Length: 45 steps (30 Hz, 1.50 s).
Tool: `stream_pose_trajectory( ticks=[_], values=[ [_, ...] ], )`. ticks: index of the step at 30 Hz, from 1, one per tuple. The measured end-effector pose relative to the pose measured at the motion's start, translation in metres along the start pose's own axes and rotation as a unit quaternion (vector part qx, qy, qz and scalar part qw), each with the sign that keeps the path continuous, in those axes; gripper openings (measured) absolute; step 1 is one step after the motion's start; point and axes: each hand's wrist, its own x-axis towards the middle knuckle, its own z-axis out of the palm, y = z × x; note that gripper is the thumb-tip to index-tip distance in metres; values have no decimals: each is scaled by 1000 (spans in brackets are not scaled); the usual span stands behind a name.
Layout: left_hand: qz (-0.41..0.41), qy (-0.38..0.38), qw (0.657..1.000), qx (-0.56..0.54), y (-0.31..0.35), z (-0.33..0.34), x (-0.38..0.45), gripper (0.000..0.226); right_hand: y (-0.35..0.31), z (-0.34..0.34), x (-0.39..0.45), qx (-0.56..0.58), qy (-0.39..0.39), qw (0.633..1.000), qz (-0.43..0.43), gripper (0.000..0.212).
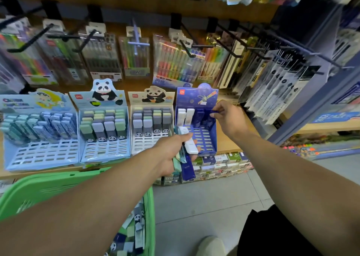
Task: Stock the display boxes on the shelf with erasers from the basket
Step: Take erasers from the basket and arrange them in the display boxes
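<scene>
Several eraser display boxes stand in a row on the wooden shelf. The dark blue box (206,139) at the right holds two white erasers (186,116) and a few blue ones at its back. My right hand (228,119) pinches a dark blue eraser (215,112) over that box's back right corner. My left hand (173,150) grips a bundle of erasers (190,144), white, clear-blue and pale green, in front of the blue box. The green basket (64,181) with several loose erasers sits at the lower left under my left arm.
Left of the blue box stand two panda boxes (152,144) (105,150) and a light blue box (41,154), each partly filled. Pen packs hang on black hooks (187,49) above the shelf. Small boxes line the shelf front (224,164). A second rack (311,103) stands at right.
</scene>
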Motion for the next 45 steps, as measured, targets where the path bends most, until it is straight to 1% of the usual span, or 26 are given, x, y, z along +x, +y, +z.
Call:
stream_pose_trajectory(
  ticks=[5, 13, 20, 25, 31, 35, 38, 40, 42, 45],
  values=[
    [5, 2, 1000, -16, 4, -10, 5, 30, 5, 5, 3, -6, -12, 1000, -13, 13],
    [-3, 4, 1000, 3, 10, -17, 2, 26, 6, 7, 7, 10, -14, 1000, -17, 12],
    [2, 1, 1000, 16, 11, -17, 1, 23, 4, 9, 8, 5, -20, 1000, -23, 14],
    [15, 1, 1000, 24, 12, -17, 0, 26, 5, 11, 9, -2, -26, 999, -30, 16],
    [15, 3, 1000, 19, 12, -16, -1, 24, 5, 10, 10, -12, -37, 999, -31, 23],
    [12, 1, 1000, 16, 14, -17, -2, 20, 7, 9, 10, -18, -45, 998, -39, 13],
    [13, 3, 1000, 20, 14, -17, -2, 19, 8, 9, 11, -36, -21, 998, -40, 3],
    [14, 3, 1000, 22, 14, -18, -2, 21, 6, 8, 12, -73, -8, 996, -50, 11],
    [16, 2, 1000, 25, 14, -18, -2, 25, 3, 8, 13, -98, -14, 994, -48, 19],
    [23, 1, 999, 27, 15, -18, -1, 30, 0, 9, 15, -113, -26, 993, -26, 24]
  ],
)
